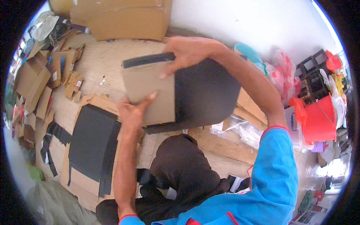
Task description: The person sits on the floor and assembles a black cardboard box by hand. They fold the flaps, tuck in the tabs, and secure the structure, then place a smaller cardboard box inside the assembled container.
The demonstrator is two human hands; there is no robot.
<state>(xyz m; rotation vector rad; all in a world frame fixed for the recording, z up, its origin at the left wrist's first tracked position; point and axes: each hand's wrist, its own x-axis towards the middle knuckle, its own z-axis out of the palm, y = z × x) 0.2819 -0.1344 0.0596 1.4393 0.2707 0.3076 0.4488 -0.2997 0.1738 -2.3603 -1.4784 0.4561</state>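
Raised in front of me is a grey-brown cardboard panel (150, 93) with a large black sheet (206, 93) extending to its right. A black strip of the covering lies along the panel's top edge. My left hand (133, 112) grips the panel's lower left edge, thumb pressed on its face and the other fingers partly hidden. From above, my right hand (191, 52) reaches over the top edge, blurred, with fingers bent onto the panel beside the black sheet. Below left, a second black sheet (93, 142) lies on flattened cardboard (80, 178) on the floor.
Cut cardboard pieces (37, 75) heap up at the far left, near black strips (48, 150). A large cardboard box (123, 18) stands at the back. Right of me are a wooden plank (221, 144), clear plastic wrap (243, 131), a red bucket (318, 118) and a black crate (313, 75).
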